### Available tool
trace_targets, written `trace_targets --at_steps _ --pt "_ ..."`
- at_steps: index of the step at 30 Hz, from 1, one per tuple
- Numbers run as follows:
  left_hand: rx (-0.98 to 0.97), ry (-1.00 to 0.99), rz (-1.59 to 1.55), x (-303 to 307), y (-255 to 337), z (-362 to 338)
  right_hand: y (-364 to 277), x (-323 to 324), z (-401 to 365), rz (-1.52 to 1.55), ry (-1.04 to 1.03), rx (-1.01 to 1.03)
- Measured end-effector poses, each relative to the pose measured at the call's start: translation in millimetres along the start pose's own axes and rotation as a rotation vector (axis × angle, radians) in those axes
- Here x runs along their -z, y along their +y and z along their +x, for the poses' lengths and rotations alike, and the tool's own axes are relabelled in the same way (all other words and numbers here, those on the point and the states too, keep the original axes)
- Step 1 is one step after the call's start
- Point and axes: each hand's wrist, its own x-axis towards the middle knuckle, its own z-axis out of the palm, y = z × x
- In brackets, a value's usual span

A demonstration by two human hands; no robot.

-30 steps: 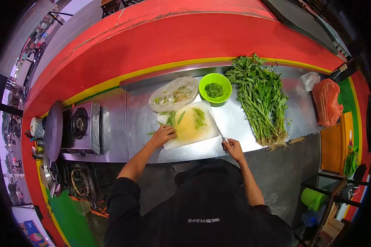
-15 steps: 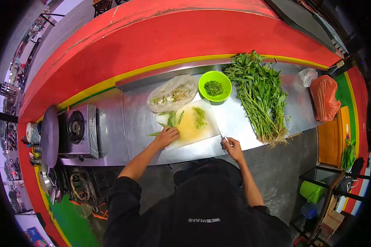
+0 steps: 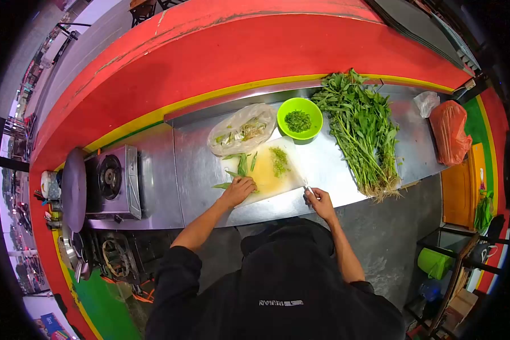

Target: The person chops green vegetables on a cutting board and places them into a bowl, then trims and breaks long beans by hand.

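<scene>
My left hand (image 3: pixel 239 190) is closed on leafy greens (image 3: pixel 242 164) at the left side of a white cutting board (image 3: pixel 273 187); the leaves stick out beyond its fingers. Wrapped round the handle of a knife (image 3: pixel 306 183), my right hand (image 3: pixel 320 203) is at the board's right edge. The blade points away from me and is hard to make out against the shiny counter. Finely chopped greens (image 3: pixel 279 162) lie in a small heap on the board. Behind it stands a bright green bowl (image 3: pixel 311 132) with more chopped greens inside.
A clear plastic bag (image 3: pixel 224 141) of plant scraps lies behind the board. To the right is a large bunch of rooted greens (image 3: pixel 368 136), then a red plastic bag (image 3: pixel 451 133). A gas stove (image 3: pixel 110 177) stands left on the metal counter (image 3: pixel 153 192), along a red wall (image 3: pixel 255 51).
The whole view has shifted slightly, so the counter's things appear a little further right. Both hands keep nearly the same place and hold on the greens and the knife.
</scene>
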Motion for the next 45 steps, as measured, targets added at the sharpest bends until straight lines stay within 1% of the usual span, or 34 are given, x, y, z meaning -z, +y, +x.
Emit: trace_targets --at_steps 1,3,4,5,7,8,9,11,12,13,15,17,19,20,25,26,29,31,32,33,35,36,37,39,40,41,43,45 --pt "-0.003 -0.003 0.002 1.8 1.5 2.0 0.9 -0.1 -0.1 0.016 -0.003 0.009" --pt "0.085 0.040 -0.109 9.2 6.4 6.9 1.5 0.0 -0.7 0.037 -0.003 0.018" --pt "0.108 0.119 -0.112 15.3 10.7 11.8 0.8 1.2 -1.6 0.045 0.001 0.013" --pt "0.104 0.116 -0.110 21.4 14.9 17.0 0.0 1.9 -2.3 0.052 0.005 0.008" --pt "0.190 0.226 -0.144 34.6 23.0 28.3 4.1 4.3 -1.7 0.041 0.006 0.035" --pt "0.231 0.264 -0.211 41.8 26.5 34.2 6.5 5.7 -1.0 0.025 0.006 0.060" --pt "0.228 0.261 -0.209 50.4 29.3 39.2 9.1 6.7 0.2 0.029 0.008 0.062" --pt "0.342 0.376 -0.321 68.3 35.2 48.5 15.1 8.3 2.9 0.043 0.014 0.072" --pt "0.399 0.387 -0.356 74.0 36.4 52.2 16.4 8.8 3.9 0.053 0.011 0.079" --pt "0.398 0.387 -0.352 77.6 35.7 54.5 17.8 9.6 4.1 0.055 0.010 0.082" --pt "0.527 0.496 -0.460 85.5 33.1 58.1 17.5 11.6 5.2 0.022 0.007 0.076" --pt "0.550 0.499 -0.480 95.2 28.0 53.9 14.5 13.4 5.1 0.041 -0.005 0.071" --pt "0.631 0.510 -0.509 99.3 23.0 46.3 12.9 15.2 3.6 0.080 -0.023 0.049" --pt "0.616 0.546 -0.556 101.3 19.4 43.4 12.0 15.9 3.2 0.081 -0.025 0.051" --pt "0.653 0.493 -0.589 118.1 12.6 24.1 22.4 20.8 8.0 0.082 -0.054 0.047" --pt "0.680 0.471 -0.595 119.6 12.7 20.6 25.1 20.5 6.7 0.036 -0.018 0.099" --pt "0.738 0.422 -0.583 119.3 13.2 13.7 12.4 20.5 1.8 0.022 -0.023 0.065" --pt "0.664 0.372 -0.447 112.1 13.0 9.5 16.3 20.0 4.0 0.031 -0.033 0.069" --pt "0.707 0.340 -0.440 106.1 16.6 7.7 18.3 19.9 4.8 0.039 -0.040 0.073" --pt "0.708 0.341 -0.439 97.7 16.8 5.7 17.3 19.8 4.5 0.039 -0.041 0.074" --pt "0.701 0.209 -0.344 81.8 17.1 1.8 15.1 19.1 3.5 0.050 -0.048 0.048" --pt "0.725 0.186 -0.327 75.7 21.7 -0.2 15.0 19.3 3.6 0.050 -0.047 0.047" --pt "0.724 0.185 -0.328 70.2 24.8 -1.9 14.9 19.7 3.4 0.041 -0.043 0.043" --pt "0.643 0.177 -0.317 61.2 27.5 -2.2 16.2 20.7 3.2 0.034 -0.037 0.036" --pt "0.658 0.116 -0.309 58.6 27.7 -2.7 17.5 20.7 3.3 0.040 -0.028 0.040" --pt "0.656 0.114 -0.311 56.0 28.0 -3.9 19.1 21.0 3.2 0.046 -0.019 0.044" --pt "0.586 0.066 -0.279 48.4 27.8 -9.4 20.5 22.3 2.3 0.043 -0.017 0.046" --pt "0.587 0.064 -0.263 41.3 29.1 -10.7 22.2 23.6 2.5 0.039 -0.018 0.047"
